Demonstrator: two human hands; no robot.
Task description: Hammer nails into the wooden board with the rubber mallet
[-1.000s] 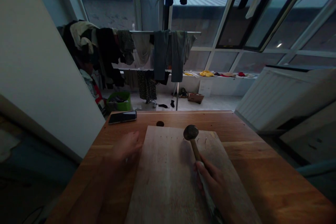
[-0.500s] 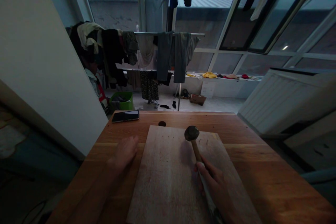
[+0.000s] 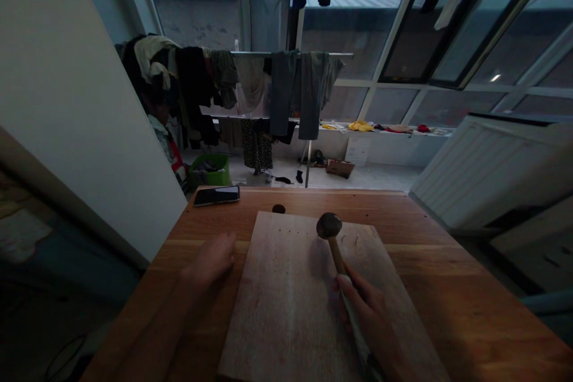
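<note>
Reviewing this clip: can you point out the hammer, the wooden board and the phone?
Hammer (image 3: 336, 255): head view, on the bare handle just below its head.
Wooden board (image 3: 289, 298): head view, on its bare top face.
Phone (image 3: 217, 195): head view, on its dark screen.

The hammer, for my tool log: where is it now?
In the head view, the hammer is right of centre, in the right hand, over the wooden board.

Drew the left hand (image 3: 209, 259) away from the left edge of the wooden board (image 3: 282, 298), widening the gap there since a second ago. Settled from motion blur to a clearer outline beside that edge. Shifted the view slightly, setting the wooden board a little farther right.
</note>
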